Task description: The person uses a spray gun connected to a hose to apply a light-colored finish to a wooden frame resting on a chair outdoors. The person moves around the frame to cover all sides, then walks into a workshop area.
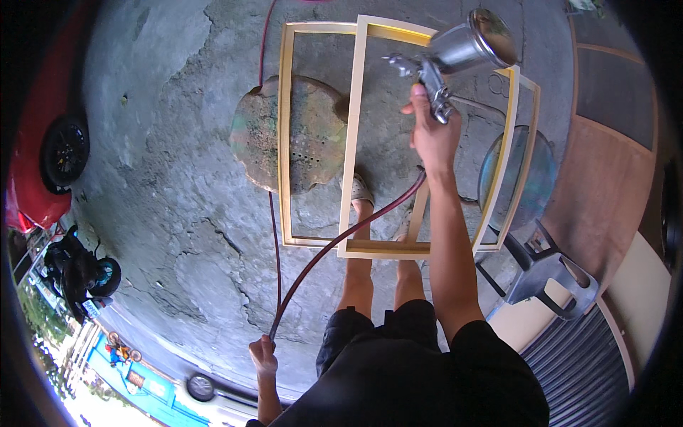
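Left hand (264,356) grips red hose (348,231), likely pliant; right hand (435,139) clasps metal spray gun (431,77), probably top-heavy, best taken below its cup (459,46); gun hangs near pale frames' (352,128) upper right corner, their left parts crossing the round slab's (256,149) right edge.

glossy metal spray gun (451,57), rough concrete floor (171,235)

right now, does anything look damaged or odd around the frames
Yes. Left of the pale frames, the concrete floor looks damaged: jagged dark cracks run across its otherwise grey surface. The round slab seen partly through the left-hand frame also looks odd, its top rough and blotchy.
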Demonstrator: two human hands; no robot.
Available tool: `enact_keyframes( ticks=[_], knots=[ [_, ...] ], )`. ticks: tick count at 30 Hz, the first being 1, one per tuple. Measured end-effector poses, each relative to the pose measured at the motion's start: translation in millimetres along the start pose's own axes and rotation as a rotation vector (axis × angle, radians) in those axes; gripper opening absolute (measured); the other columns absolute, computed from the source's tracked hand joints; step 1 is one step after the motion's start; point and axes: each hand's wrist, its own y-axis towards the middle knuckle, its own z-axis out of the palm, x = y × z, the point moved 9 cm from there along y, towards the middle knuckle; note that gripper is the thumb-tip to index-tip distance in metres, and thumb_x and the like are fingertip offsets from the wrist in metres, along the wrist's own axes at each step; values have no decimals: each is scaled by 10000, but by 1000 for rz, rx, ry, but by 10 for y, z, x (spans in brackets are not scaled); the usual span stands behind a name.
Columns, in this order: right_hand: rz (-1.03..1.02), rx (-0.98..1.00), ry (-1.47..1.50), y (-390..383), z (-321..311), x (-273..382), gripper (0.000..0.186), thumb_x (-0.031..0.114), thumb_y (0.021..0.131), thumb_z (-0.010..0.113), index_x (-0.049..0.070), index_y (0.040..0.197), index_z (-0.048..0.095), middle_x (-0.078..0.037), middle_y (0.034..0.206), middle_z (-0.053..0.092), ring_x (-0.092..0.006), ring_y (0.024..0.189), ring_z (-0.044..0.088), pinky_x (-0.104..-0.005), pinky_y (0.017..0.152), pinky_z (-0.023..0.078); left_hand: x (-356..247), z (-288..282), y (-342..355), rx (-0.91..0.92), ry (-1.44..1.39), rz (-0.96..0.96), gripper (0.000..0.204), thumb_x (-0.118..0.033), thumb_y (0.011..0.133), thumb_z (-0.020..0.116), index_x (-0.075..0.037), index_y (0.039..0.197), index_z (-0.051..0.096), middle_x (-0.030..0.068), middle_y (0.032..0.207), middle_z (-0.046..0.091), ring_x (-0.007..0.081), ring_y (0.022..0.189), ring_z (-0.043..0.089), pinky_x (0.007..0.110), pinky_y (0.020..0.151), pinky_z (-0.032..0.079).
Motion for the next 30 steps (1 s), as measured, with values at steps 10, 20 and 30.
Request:
enact_keyframes(
  ticks=[10, 20, 30],
  knots=[
    [-108, -483, -22, 305, -887, -239, 416, 424, 954, 675, 24, 840, 692, -44, 645, 641, -85, 418, 502, -264, 333, 341, -162, 342, -22, 131, -10, 25, 657, -468, 1036, 445, -65, 519, 401, -19, 474, 364, 97, 453, 295, 342, 464, 178],
    [117, 148, 142, 79, 74, -208, 378, 391, 932, 718, 13, 930, 726, -37, 670, 686, -95, 538, 592, -292, 525, 463, -105, -84, -17, 6, 78, -74, 665, -485, 1041, 434, -59, 531, 398, -17, 477, 361, 91, 464, 307, 340, 462, 186],
    [-171, -238, -45, 705, -978, -468, 415, 400, 914, 733, -9, 855, 687, -49, 639, 642, -102, 543, 579, -275, 516, 453, -662, 495, -44, 156, 176, -55, 671, -455, 1048, 431, -49, 515, 405, -10, 466, 344, 103, 467, 298, 360, 472, 196]
  ],
)
